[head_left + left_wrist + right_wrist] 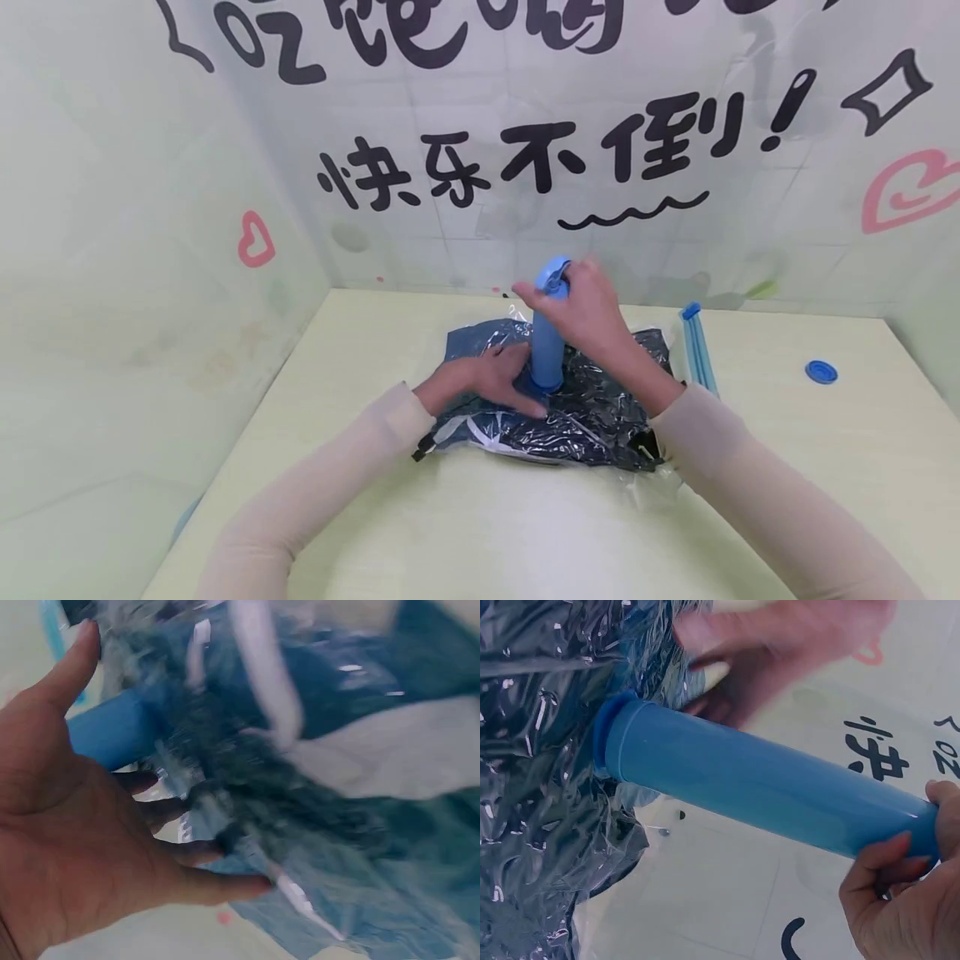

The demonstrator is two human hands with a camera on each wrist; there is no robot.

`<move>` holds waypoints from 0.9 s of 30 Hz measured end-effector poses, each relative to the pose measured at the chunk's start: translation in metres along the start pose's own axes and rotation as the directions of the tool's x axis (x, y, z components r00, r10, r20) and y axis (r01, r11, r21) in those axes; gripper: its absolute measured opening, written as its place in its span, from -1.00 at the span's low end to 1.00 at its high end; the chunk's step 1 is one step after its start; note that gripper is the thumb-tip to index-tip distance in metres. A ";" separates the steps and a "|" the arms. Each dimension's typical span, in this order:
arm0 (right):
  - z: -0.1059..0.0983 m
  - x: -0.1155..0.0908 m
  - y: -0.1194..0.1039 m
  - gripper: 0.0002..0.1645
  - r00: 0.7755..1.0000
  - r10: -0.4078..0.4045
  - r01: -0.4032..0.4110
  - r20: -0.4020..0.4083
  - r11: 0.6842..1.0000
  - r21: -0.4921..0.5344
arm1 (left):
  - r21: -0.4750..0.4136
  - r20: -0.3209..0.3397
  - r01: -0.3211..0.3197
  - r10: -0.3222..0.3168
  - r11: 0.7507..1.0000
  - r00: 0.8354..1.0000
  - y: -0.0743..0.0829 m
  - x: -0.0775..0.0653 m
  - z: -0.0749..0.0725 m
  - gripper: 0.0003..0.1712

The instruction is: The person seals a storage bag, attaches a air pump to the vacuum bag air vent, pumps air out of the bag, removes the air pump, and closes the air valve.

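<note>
A blue hand pump [548, 346] stands upright on a clear plastic vacuum bag [592, 437] that holds dark, folded fabric. My right hand [588, 308] grips the pump's top end, its fingers curled round it in the right wrist view. My left hand [495, 379] is spread over the bag beside the pump's base, thumb and fingers apart. In the left wrist view, the left fingers look straight and hold nothing. The bag's film is wrinkled around the pump's flange [611, 735]. What the pump's base sits on is hidden.
A round blue cap [822, 372] lies on the table [360, 533] to the right. Between it and the bag is a long light-blue strip [699, 342] with a darker blue end, partly behind my right sleeve. A printed wall sheet [480, 258] rises behind the table.
</note>
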State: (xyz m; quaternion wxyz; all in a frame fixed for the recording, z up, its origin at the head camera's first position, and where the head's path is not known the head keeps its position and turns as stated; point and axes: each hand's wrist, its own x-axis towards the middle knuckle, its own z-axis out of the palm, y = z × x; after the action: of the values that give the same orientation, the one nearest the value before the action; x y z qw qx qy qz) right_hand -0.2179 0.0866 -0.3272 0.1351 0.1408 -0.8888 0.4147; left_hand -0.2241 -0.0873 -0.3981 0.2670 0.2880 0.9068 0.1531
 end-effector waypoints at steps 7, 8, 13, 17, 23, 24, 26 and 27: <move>-0.002 -0.012 -0.006 -0.35 0.997 -0.081 0.081 0.006 0.973 -0.218 | 0.282 0.056 0.200 -0.224 0.938 0.973 0.000 -0.010 0.019 0.41; -0.002 -0.013 -0.006 -0.37 0.995 -0.102 0.098 -0.003 0.968 -0.231 | 0.291 0.057 0.204 -0.230 0.935 0.972 0.000 -0.010 0.020 0.41; -0.004 -0.015 -0.003 -0.43 0.975 -0.212 0.188 -0.066 0.947 -0.261 | 0.292 0.090 0.189 -0.223 0.938 0.971 -0.001 -0.006 0.017 0.39; -0.001 -0.014 -0.004 -0.45 0.974 -0.217 0.187 -0.072 0.937 -0.294 | 0.293 0.123 0.192 -0.236 0.937 0.964 -0.005 -0.001 0.019 0.40; 0.008 -0.014 -0.011 -0.10 0.996 -0.080 0.052 -0.041 0.889 -0.456 | 0.323 0.112 0.217 -0.265 0.921 0.958 -0.011 0.009 0.028 0.44; 0.009 -0.014 -0.011 -0.04 0.997 -0.064 0.041 -0.034 0.882 -0.469 | 0.323 0.106 0.222 -0.268 0.920 0.958 -0.011 0.010 0.029 0.44; 0.010 -0.014 -0.011 -0.05 0.999 -0.047 0.031 -0.024 0.883 -0.468 | 0.327 0.104 0.230 -0.276 0.917 0.955 -0.011 0.011 0.030 0.45; 0.009 -0.014 -0.011 -0.10 0.999 -0.040 0.028 -0.018 0.890 -0.455 | 0.327 0.102 0.233 -0.279 0.916 0.955 -0.011 0.011 0.031 0.45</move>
State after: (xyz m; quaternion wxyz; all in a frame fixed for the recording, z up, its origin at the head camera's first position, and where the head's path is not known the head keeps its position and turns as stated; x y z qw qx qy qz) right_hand -0.2021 0.0748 -0.3304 0.1834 0.1152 -0.9567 0.1946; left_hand -0.2189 -0.0851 -0.4320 0.3018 0.2156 0.9273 -0.0497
